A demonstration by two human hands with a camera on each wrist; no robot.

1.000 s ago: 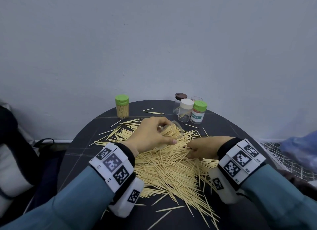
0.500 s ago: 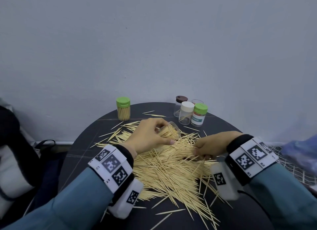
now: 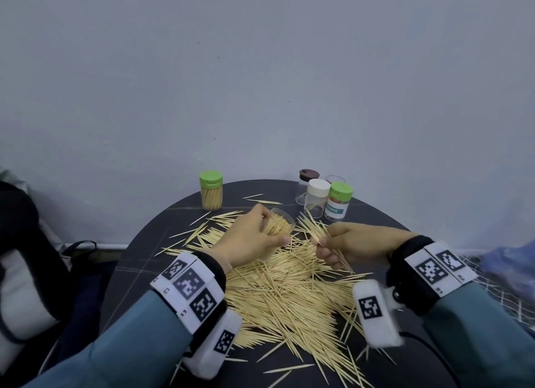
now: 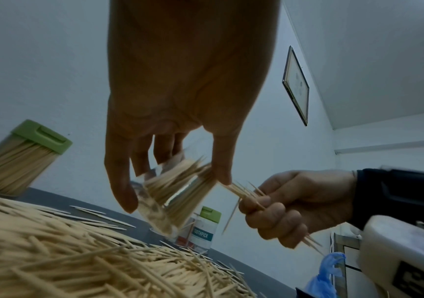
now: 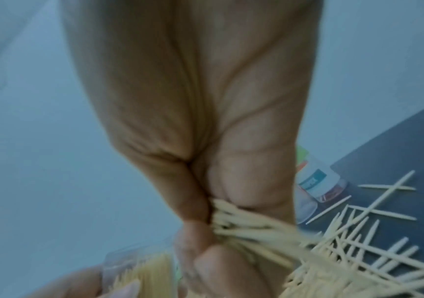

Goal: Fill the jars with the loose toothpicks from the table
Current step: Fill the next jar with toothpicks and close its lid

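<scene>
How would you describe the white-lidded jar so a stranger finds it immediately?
Look at the far right edge of the round dark table, where small jars cluster. The clear plastic jar with a white lid stands left of the labelled green-lidded jar; only its lid is white.

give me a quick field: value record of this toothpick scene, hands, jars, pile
left hand: grips an open clear jar, tilted, partly filled with toothpicks
right hand: pinches a bundle of toothpicks, tips aimed at the jar's mouth, not yet inside
pile: many loose toothpicks spread over the dark round table
back left: full jar with green lid, upright
back right: cluster of jars, brown lid, white lid, green lid labelled toothpick
</scene>
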